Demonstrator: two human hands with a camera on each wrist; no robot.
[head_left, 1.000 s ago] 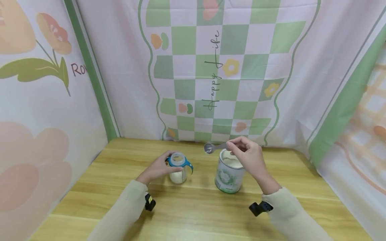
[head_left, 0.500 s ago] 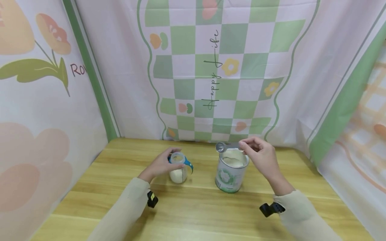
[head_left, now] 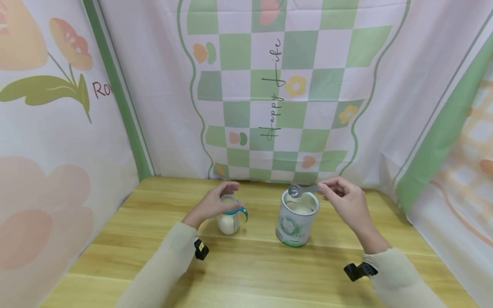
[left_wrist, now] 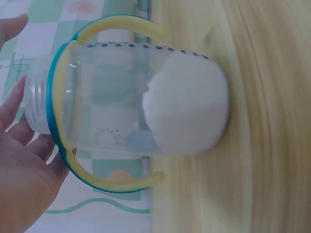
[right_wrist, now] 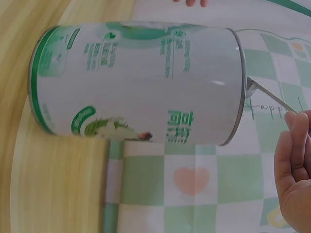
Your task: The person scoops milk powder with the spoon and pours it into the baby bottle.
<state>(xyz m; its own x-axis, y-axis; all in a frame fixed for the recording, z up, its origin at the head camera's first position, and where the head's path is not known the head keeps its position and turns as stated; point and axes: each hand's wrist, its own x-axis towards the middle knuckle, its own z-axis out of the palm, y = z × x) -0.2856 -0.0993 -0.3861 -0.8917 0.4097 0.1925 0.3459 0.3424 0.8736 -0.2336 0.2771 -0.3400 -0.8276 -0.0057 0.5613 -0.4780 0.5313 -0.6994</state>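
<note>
A clear baby bottle (head_left: 229, 223) with blue-and-yellow handles stands upright, uncapped, with white powder in its lower part. My left hand (head_left: 212, 206) is at its neck, thumb and fingers spread apart; in the left wrist view the fingers of this hand (left_wrist: 29, 170) lie behind the neck without curling round it. Between thumb and fingertips, my right hand (head_left: 346, 204) pinches the handle of a grey measuring spoon (head_left: 295, 191). The spoon's bowl hovers over the mouth of a white-and-green milk powder can (head_left: 293, 226), which holds pale powder. No powder shows in the bowl.
Both containers stand on a wooden table (head_left: 254, 269), the can to the right of the bottle with a gap between. A checked green-and-white curtain (head_left: 265, 111) hangs right behind the table's back edge, and printed cloth (head_left: 57, 141) closes off the left side.
My right hand has moved rightward with the measuring spoon, from left of the can to over its mouth. The left hand has loosened and risen on the bottle, which stays in place.
</note>
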